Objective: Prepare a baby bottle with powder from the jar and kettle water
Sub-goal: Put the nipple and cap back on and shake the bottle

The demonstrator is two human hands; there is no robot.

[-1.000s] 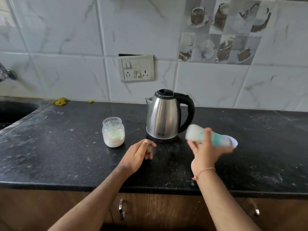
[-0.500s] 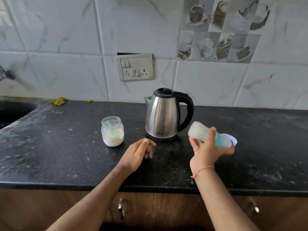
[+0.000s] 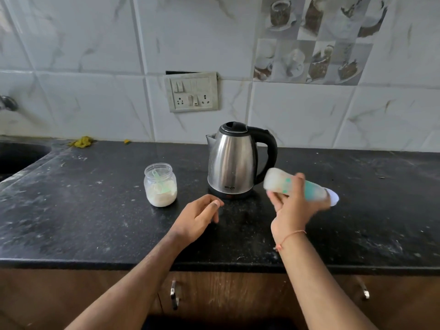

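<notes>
My right hand [image 3: 291, 208] grips a baby bottle [image 3: 279, 181] held on its side above the black counter [image 3: 95, 210], base pointing left, white cap at the right; the bottle is blurred. Its body looks milky with green marks. A steel kettle [image 3: 232, 160] with a black handle stands just left of the bottle. An open glass jar [image 3: 160, 184] of white powder with a green scoop inside stands left of the kettle. My left hand [image 3: 198, 217] hovers low over the counter in front of the kettle, fingers loosely curled, holding nothing.
A sink [image 3: 16, 156] lies at the far left. A yellow-green scrap [image 3: 82, 142] lies by the tiled wall. A switch and socket plate [image 3: 191, 92] is on the wall above the kettle. Cabinet handles [image 3: 174, 295] show below the counter edge.
The bottle in my right hand has shifted slightly and blurs with motion, staying on its side. My left hand has stayed in place.
</notes>
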